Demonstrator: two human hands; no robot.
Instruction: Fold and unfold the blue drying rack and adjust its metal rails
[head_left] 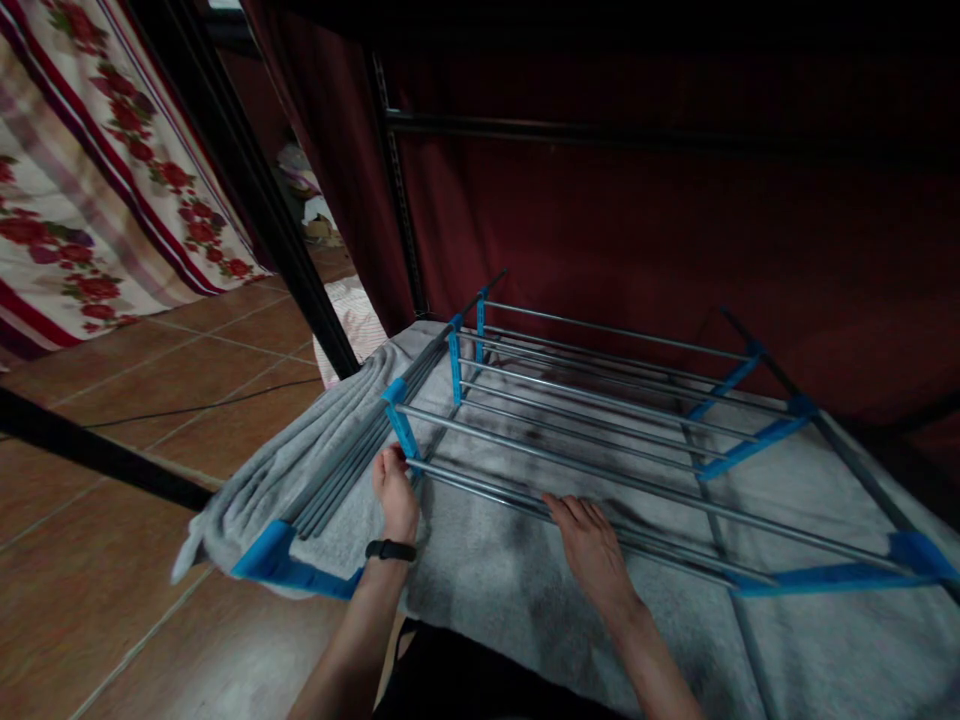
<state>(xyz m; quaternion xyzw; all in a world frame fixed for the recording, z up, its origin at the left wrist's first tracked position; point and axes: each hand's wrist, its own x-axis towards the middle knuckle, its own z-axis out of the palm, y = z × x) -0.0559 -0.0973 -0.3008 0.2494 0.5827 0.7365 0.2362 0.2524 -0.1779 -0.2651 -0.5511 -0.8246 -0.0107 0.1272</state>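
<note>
A metal drying rack (570, 452) with grey rods and blue plastic brackets lies across a grey blanket (495, 580). My left hand (394, 488), with a black band on its wrist, is closed at the lower end of a blue bracket (403, 430), where the near rods meet it. To its right, my right hand (589, 545) has its fingers curled over the near lower rods (480, 487); its fingertips are partly hidden. Beside my left wrist sits another blue bracket (289, 560), at the near left corner of the rack. A bundle of parallel rods (349, 465) runs along the left side.
Black metal posts (255, 190) frame the left side, with a crossbar (562, 128) at the back. A dark red curtain (637, 230) hangs behind the rack. Tiled floor (112, 480) and a floral cloth (112, 150) lie to the left. A dark cable (202, 408) crosses the tiles.
</note>
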